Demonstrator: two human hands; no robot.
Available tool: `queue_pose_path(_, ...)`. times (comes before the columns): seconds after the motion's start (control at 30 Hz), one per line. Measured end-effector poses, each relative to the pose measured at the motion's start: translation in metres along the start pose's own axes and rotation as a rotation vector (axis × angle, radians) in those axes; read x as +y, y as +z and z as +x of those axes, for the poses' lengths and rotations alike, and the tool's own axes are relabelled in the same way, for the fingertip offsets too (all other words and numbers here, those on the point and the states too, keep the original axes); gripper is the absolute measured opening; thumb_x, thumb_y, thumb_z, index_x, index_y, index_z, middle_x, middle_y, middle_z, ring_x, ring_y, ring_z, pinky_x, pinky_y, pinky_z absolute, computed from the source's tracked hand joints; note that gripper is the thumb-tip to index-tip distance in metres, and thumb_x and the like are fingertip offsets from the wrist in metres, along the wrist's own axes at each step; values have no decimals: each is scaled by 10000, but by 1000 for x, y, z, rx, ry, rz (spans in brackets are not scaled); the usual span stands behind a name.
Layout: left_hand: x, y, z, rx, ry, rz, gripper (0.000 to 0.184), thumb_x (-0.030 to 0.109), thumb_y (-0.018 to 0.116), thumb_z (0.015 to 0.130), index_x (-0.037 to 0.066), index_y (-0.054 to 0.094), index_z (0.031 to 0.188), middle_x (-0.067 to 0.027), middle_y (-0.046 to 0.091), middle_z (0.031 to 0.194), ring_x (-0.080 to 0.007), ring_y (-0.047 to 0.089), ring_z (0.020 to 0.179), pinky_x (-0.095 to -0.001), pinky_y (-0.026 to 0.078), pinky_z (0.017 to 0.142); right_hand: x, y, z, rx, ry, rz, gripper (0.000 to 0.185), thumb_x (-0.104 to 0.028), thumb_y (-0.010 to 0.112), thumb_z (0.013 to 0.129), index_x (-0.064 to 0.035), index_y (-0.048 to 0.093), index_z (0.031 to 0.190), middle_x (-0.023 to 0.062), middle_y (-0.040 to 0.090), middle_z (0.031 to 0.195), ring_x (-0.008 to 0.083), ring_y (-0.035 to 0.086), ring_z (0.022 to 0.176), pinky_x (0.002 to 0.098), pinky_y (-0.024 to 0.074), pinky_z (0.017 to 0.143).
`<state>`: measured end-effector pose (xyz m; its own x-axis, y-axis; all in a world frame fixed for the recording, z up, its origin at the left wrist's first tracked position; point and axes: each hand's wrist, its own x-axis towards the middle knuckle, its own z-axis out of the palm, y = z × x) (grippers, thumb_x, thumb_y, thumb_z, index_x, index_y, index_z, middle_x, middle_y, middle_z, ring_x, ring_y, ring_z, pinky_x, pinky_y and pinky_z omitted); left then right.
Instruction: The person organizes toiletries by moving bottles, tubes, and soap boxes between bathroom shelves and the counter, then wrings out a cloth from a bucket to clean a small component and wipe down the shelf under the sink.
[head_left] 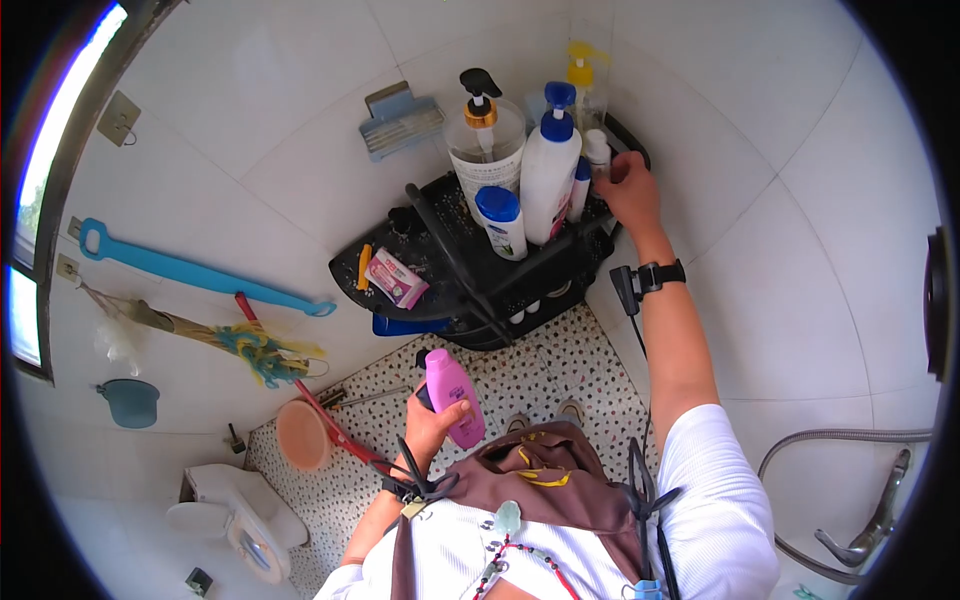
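My left hand [428, 428] is wrapped round a pink bottle [453, 392] and holds it above the speckled floor. A small black object, partly hidden, shows behind that bottle. My right hand [632, 190] reaches to the back right of a black corner shelf [420, 228], its fingers closed at a small white bottle [597, 152]. Beside that hand stand a white pump bottle with a blue top [551, 165], a small blue-capped bottle [502, 222] and a large clear pump bottle [486, 150]. A yellow-topped pump bottle [584, 75] is behind them.
On the shelf lie a pink-and-white packet [396, 278] and a yellow item [364, 267]. A soap dish [398, 122] hangs on the wall. Left are a blue long-handled tool [200, 268], a basin [303, 436] and a toilet [245, 510]. A faucet [872, 520] is right.
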<state>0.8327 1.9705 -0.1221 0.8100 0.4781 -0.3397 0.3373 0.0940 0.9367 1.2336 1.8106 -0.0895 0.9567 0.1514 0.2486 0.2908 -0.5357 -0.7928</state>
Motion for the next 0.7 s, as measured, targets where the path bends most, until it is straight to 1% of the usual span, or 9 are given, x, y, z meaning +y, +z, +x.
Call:
queue_pose_path(0.07, -2, 7, 4, -7, 6, -17, 420, 167, 776, 686, 5, 575, 1018, -52, 636, 869, -127, 581, 766, -280, 488, 701, 8, 6, -1, -54, -93, -27, 519, -211, 689, 681, -56, 526, 1149, 146, 662, 872, 324, 646, 829, 409, 500, 728)
queue_pose_path(0.1, 0, 10, 7, -21, 30, 20, 441, 170, 783, 682, 2, 574, 1031, -51, 633, 873, -126, 577, 779, -284, 487, 717, 7, 7, -2, -45, -90, -24, 519, -211, 689, 681, -56, 526, 1149, 146, 662, 872, 324, 646, 829, 409, 500, 728)
queue_pose_path(0.17, 9, 19, 9, -29, 59, 40, 454, 176, 787, 680, 2, 574, 1042, -52, 633, 876, -126, 577, 784, -287, 488, 724, 2, 7, -3, -131, -91, -121, 550, -191, 662, 692, -72, 509, 1207, 142, 667, 882, 326, 643, 848, 412, 504, 746)
queue_pose_path(0.2, 11, 21, 8, -33, 78, 58, 468, 182, 790, 679, 1, 573, 1052, -53, 633, 880, -127, 577, 789, -290, 489, 731, 2, 8, -2, -129, -89, -118, 550, -191, 662, 692, -72, 509, 1207, 142, 667, 882, 326, 643, 848, 412, 504, 746)
queue_pose_path(0.27, 9, 22, 9, -43, 87, 100, 488, 191, 794, 677, 1, 573, 1069, -54, 635, 891, -128, 577, 794, -292, 489, 740, 3, 10, 0, -183, -121, -271, 518, -164, 628, 700, -106, 537, 1207, 143, 670, 900, 327, 639, 877, 419, 506, 768)
queue_pose_path(0.47, 8, 21, 12, -32, 55, 70, 497, 195, 797, 669, 3, 578, 1071, -51, 635, 898, -129, 580, 805, -291, 487, 748, 15, 18, 7, -248, -171, -305, 432, -136, 599, 717, -149, 607, 1149, 151, 667, 963, 335, 626, 930, 433, 501, 791)
queue_pose_path(0.6, 6, 18, 15, -20, 75, 73, 500, 193, 796, 666, 1, 581, 1074, -59, 642, 906, -131, 590, 816, -294, 490, 759, 22, 20, 8, -253, -199, -295, 432, -128, 586, 734, -136, 598, 1165, 147, 665, 977, 334, 622, 939, 429, 500, 797)
queue_pose_path(0.67, 10, 19, 15, -19, 91, 109, 514, 194, 794, 666, -1, 576, 1088, -66, 648, 910, -134, 595, 816, -296, 494, 761, 24, 19, 9, -224, -179, -224, 412, -130, 607, 736, -114, 603, 1148, 145, 666, 966, 328, 619, 946, 421, 497, 810)
queue_pose_path(0.7, 8, 19, 16, -28, 92, 64, 528, 198, 795, 666, -4, 571, 1099, -71, 653, 913, -139, 601, 819, -299, 497, 761, 18, 17, 5, -231, -193, -223, 412, -130, 607, 736, -114, 603, 1148, 145, 666, 966, 328, 619, 946, 421, 497, 810)
